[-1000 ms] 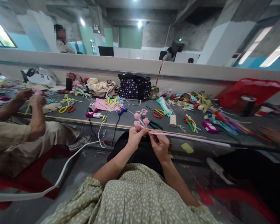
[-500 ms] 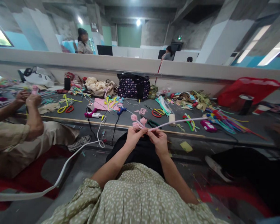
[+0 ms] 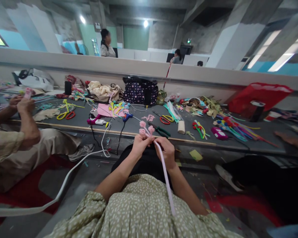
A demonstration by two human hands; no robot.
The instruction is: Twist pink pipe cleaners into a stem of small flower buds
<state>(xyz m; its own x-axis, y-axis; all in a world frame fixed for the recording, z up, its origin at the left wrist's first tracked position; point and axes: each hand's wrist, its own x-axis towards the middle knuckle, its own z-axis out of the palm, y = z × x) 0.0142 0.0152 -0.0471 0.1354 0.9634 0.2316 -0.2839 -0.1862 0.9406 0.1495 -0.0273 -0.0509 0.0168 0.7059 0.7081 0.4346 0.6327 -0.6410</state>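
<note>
Close in front of my body, at the table's near edge, my left hand (image 3: 141,145) is closed around the base of a small bunch of pink fuzzy flowers (image 3: 142,125). The blooms stick up above its fingers. My right hand (image 3: 167,151) touches it, its fingers closed on a long pale pink pipe cleaner (image 3: 166,175). From the fingertips this strip bends down across my right wrist towards my lap. Where strip and flower stems meet is hidden by the fingers. Just beyond my hands, pliers (image 3: 162,131) with dark green handles lie on the table.
On the dark table (image 3: 129,127) lie a blue glue gun (image 3: 127,116), orange-and-yellow scissors (image 3: 166,119), a wooden cylinder (image 3: 181,127) and bundled pipe cleaners (image 3: 171,111). A white cable (image 3: 72,172) hangs at my left. A co-worker's hands (image 3: 24,104) hold something pink at far left.
The pale pink pipe cleaner has swung from pointing right over the table to hanging down towards my lap. Both hands stay together at the flowers. A person in the background has moved right.
</note>
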